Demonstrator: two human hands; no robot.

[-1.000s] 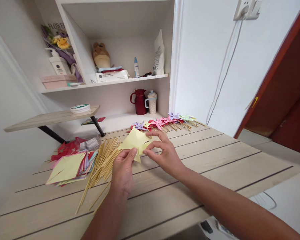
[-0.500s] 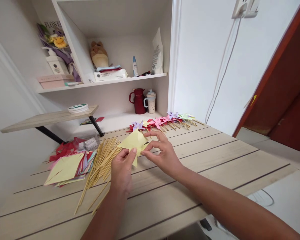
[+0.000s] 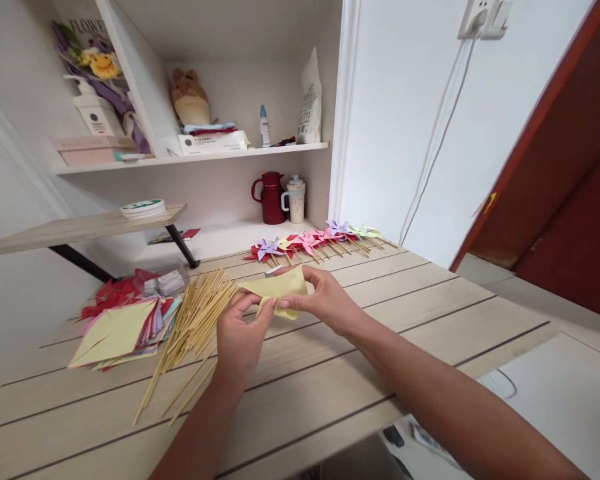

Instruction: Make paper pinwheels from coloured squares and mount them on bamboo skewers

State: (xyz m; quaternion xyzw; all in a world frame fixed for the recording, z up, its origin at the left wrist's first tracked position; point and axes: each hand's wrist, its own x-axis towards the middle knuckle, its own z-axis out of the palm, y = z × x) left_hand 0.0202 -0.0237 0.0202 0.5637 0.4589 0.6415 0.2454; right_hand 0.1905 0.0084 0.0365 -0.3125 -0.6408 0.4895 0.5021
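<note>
Both hands hold one pale yellow paper square [image 3: 279,287] just above the wooden table [image 3: 420,313]. My left hand [image 3: 240,337] pinches its near left edge between thumb and fingers. My right hand [image 3: 323,300] grips its right side, folding a flap over toward the middle. A loose bundle of thin bamboo sticks [image 3: 195,323] lies just left of my left hand. Farther left sits a stack of cut coloured paper squares [image 3: 117,330] with a yellow one on top.
A row of finished paper pinwheels on sticks [image 3: 313,241] lies at the table's far edge. Behind stand a red jug [image 3: 271,198] and a spotted mug [image 3: 295,199]. Red paper scraps [image 3: 113,292] lie far left. Shelves hold bottles and boxes.
The yellow paper stood up as a pointed shape; now it is lowered and flattened, with my right hand closed on it and folding a flap across. The view shifted slightly left.
</note>
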